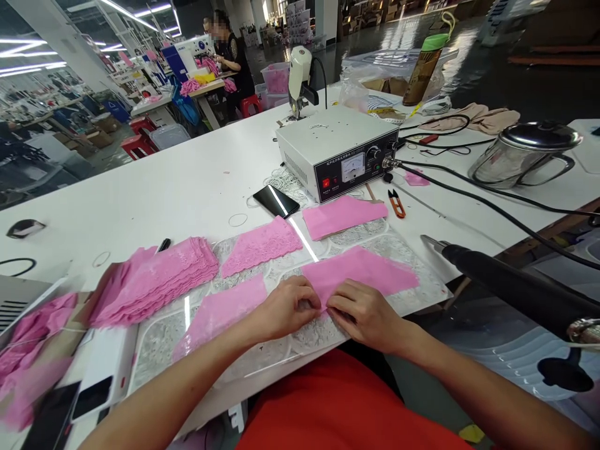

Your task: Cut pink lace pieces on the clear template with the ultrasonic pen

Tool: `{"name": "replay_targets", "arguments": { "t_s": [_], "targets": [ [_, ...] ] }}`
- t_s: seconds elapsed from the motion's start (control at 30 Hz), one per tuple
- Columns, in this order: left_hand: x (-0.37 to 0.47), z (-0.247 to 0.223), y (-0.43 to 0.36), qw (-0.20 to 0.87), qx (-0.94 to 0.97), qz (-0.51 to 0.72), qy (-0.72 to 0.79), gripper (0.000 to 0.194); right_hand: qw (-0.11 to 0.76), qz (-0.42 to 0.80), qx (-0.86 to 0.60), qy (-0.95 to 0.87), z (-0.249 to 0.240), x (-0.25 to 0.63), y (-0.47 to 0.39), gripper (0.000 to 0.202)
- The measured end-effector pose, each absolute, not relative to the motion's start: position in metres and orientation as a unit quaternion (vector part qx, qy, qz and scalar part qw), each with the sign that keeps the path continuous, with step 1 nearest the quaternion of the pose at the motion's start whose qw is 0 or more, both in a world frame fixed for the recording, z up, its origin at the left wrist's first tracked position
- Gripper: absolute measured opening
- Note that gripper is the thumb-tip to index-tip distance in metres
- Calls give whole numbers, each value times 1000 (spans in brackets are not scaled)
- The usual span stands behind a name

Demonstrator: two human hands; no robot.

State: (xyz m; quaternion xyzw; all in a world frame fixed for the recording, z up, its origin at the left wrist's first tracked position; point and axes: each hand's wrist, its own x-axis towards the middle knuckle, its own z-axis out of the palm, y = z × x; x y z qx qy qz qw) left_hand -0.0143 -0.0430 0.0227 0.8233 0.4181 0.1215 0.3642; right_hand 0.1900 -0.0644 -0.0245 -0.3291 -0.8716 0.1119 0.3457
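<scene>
Both hands meet at the front edge of a pink fabric piece (370, 270) lying on a clear, patterned sheet (394, 240). My left hand (293, 305) pinches the near left corner of this piece. Close beside it, my right hand (363, 309) has fingertips closed on the same edge. Under my left forearm lies another pink piece (229, 306), partly covered. Farther back are a lace-edged pink piece (262, 247) and a plain pink piece (344, 215). A thick stack of pink lace pieces (159, 281) lies to the left.
Behind the fabric stand a control box (337, 150) and a phone (276, 201). Orange thread snips (396, 204) lie right of them. A black-handled tool (506, 281) juts in from the right, near a lidded glass jug (520, 156). A person (232, 69) sits at a sewing machine farther off.
</scene>
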Motion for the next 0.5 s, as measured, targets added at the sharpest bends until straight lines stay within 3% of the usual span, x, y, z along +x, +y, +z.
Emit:
{"name": "replay_targets", "arguments": {
  "t_s": [0.5],
  "targets": [
    [-16,17,-44,370,818,135,419,12,348,105,-336,-869,-26,189,-64,14]
  ]
}}
